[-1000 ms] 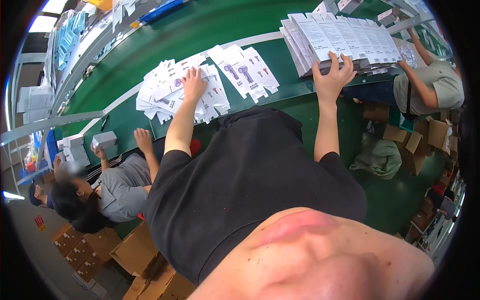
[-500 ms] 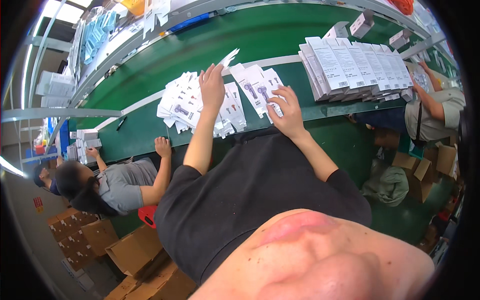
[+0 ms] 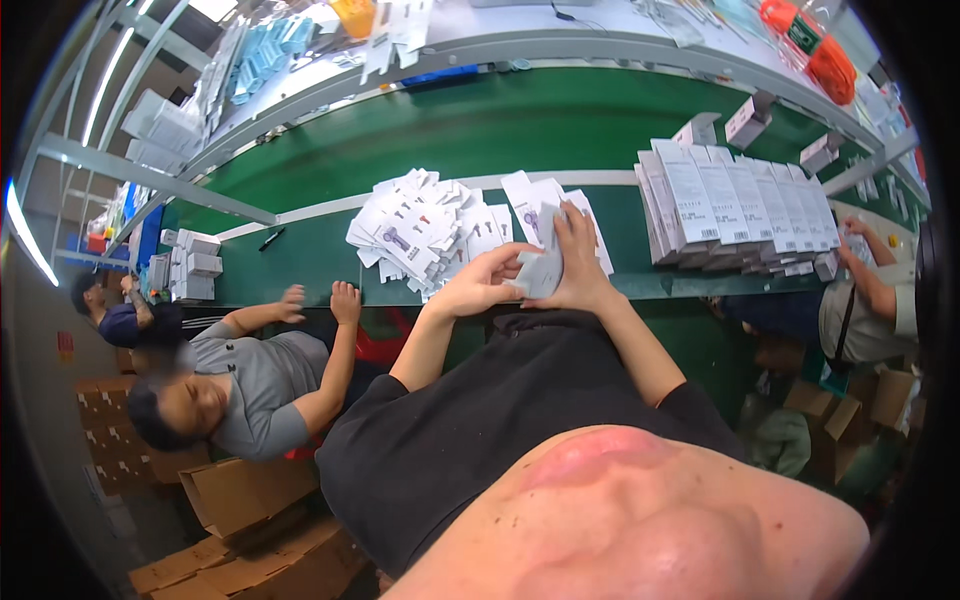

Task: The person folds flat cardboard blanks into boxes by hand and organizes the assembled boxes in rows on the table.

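Observation:
A white printed carton [image 3: 541, 268], partly folded, is held upright between my two hands near the front edge of the bench. My left hand [image 3: 482, 284] pinches its lower left end. Along its right side lies my right hand [image 3: 582, 262], fingers bent round the edge and thumb low. Just behind the carton, more flat carton blanks [image 3: 603, 240] lie partly hidden by my right hand. To the left of my left hand is a loose, fanned pile of flat printed cartons [image 3: 400, 228].
Folded white boxes [image 3: 735, 205] stand in a packed row on the right of the green bench [image 3: 330, 265]. A black pen [image 3: 271, 239] lies on the left. A shelf rail [image 3: 500, 55] crosses above. One person [image 3: 265, 375] sits at left, another [image 3: 875, 300] at right.
Both hands have come together in front of me and now hold a carton between them. The left hand came down from above the pile. The camera view has shifted; the neighbour at left has moved.

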A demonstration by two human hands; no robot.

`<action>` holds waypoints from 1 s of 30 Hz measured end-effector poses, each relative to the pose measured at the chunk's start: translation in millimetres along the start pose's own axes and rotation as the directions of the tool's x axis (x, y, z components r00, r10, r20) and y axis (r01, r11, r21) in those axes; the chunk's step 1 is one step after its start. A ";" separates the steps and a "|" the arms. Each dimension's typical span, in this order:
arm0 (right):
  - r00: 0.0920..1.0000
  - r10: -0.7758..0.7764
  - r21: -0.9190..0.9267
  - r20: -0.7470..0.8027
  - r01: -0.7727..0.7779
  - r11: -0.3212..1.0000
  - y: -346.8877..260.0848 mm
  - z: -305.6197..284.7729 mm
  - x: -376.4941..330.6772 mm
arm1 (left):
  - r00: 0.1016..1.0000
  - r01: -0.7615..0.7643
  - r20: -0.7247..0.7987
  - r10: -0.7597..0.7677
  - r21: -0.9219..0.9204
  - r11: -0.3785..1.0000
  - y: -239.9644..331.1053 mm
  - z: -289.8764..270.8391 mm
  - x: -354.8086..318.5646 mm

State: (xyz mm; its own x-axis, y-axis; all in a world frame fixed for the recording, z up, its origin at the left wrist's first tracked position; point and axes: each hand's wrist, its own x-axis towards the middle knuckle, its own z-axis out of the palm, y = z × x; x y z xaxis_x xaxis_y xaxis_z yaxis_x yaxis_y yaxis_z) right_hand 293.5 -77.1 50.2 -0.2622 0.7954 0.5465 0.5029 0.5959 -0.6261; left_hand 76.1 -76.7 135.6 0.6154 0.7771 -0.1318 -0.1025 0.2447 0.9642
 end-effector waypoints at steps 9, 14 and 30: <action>0.987 -0.089 -0.183 0.133 0.113 0.977 -17.8 -6.1 1.1 | 0.937 0.348 -0.161 -0.309 0.370 0.861 -9.7 -22.5 -2.9; 0.995 -0.013 -0.208 0.100 0.034 0.978 -18.2 -34.0 9.8 | 0.939 0.233 -0.288 -0.187 0.134 0.963 -18.3 0.1 6.5; 0.920 0.379 0.809 -0.100 -0.147 0.570 -36.7 -40.2 -17.7 | 0.826 -0.438 -0.131 0.549 0.465 0.770 -25.3 42.9 30.3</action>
State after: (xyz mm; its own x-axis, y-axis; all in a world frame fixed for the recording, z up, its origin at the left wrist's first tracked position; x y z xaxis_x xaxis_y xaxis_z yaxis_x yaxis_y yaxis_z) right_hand 312.7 -117.5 85.9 0.0322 0.9465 0.3212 -0.3410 0.3125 -0.8866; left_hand 130.9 -84.2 117.1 0.3492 0.8520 0.3901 0.0150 -0.4213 0.9068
